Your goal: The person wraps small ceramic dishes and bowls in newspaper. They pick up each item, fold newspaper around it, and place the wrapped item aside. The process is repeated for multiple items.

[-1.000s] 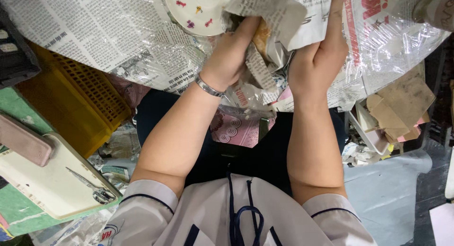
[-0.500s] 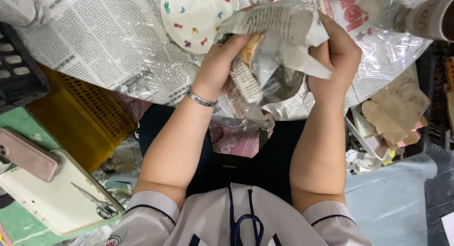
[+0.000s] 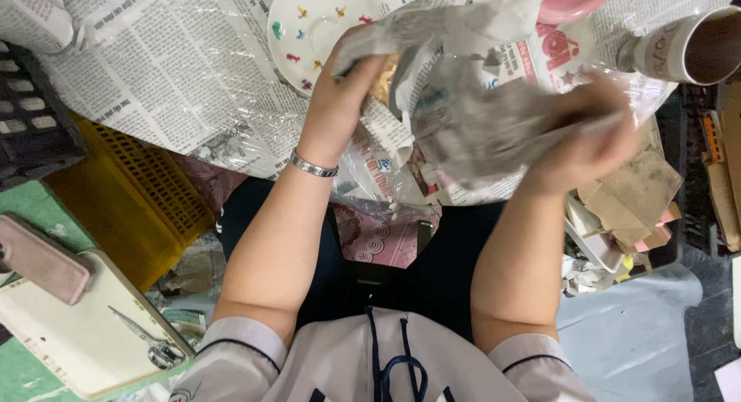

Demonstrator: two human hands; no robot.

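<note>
Scissors (image 3: 143, 342) lie idle on a tray at far left; left hand (image 3: 340, 93) clamps crumpled newspaper (image 3: 471, 101) beside a patterned plate (image 3: 309, 31); right hand (image 3: 587, 132), blurred, grips the bundle's other side; wrapping looks partly done; a mug (image 3: 687, 47) stands unwrapped.

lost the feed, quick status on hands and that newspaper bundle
Left hand and right hand both gripping crumpled newspaper bundle. Patterned plate beside left hand. Contents hidden.

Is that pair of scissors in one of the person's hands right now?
No, the scissors lie on a cream board at lower left, while the left hand and right hand both grip crumpled newspaper.
</note>
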